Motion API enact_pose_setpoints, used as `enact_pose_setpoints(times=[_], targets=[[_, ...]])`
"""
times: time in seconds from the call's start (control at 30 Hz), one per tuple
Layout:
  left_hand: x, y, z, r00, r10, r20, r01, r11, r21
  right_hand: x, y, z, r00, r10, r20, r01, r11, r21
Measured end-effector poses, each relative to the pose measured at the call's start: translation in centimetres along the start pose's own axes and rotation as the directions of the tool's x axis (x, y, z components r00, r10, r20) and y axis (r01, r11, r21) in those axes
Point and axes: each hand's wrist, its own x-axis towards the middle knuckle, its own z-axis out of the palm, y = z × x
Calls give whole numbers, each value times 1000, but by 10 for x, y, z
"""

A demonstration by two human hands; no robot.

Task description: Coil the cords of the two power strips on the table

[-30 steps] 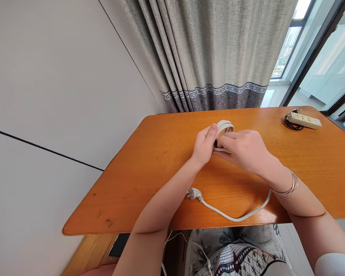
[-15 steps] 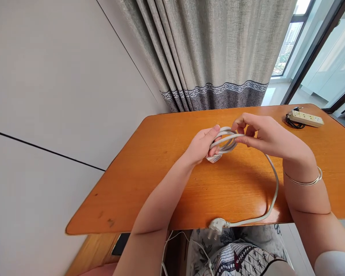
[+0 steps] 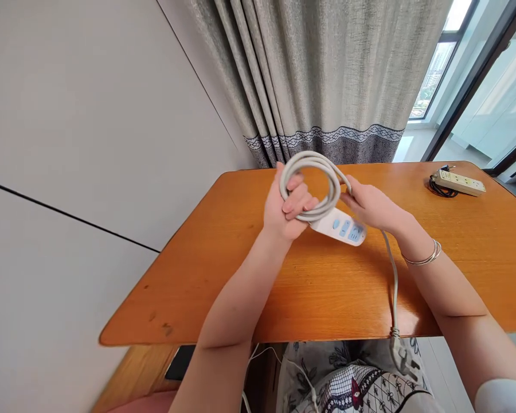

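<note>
Fingers of my left hand (image 3: 290,206) wrap round a coiled white cable (image 3: 312,159), held above the wooden table. A white power strip (image 3: 341,225) with blue sockets extends to the right below the coil, its left end hidden by the hand and cable. My right hand (image 3: 367,202) pinches the cable at the right of the coil. From there the loose length runs down past the table's front edge, where the white plug (image 3: 402,357) hangs with its prongs towards the lower right.
On the wooden table (image 3: 198,258), at the back right, lies another power strip (image 3: 462,182) with a black cable (image 3: 442,188). A grey curtain (image 3: 339,69) hangs behind. White cords and a dark flat object are below the front edge.
The coil has turned to face the camera and risen, and the power strip now shows. My right hand has shifted slightly left and down. The plug has swung right and hangs lower.
</note>
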Motion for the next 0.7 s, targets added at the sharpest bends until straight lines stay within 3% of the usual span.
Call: enact_pose_setpoints(times=[0.1,0.2,0.33,0.5,0.7], targets=[[6,9,-5,983,142,-114,-153,983,-96,1,-4,8,974,140,177,-110,979,-171],[15,15,-15,950,214,-225,-250,958,-142,2,-4,17,941,183,285,-106,958,-265],[20,20,-23,897,300,-324,-351,929,-114,-1,-9,28,925,162,343,-52,950,-308],[18,17,-15,828,315,-464,-410,905,-116,-12,-34,37,921,77,381,55,945,-324],[15,9,-13,782,460,-421,-493,869,35,-23,-67,41,909,-34,415,201,908,-367]])
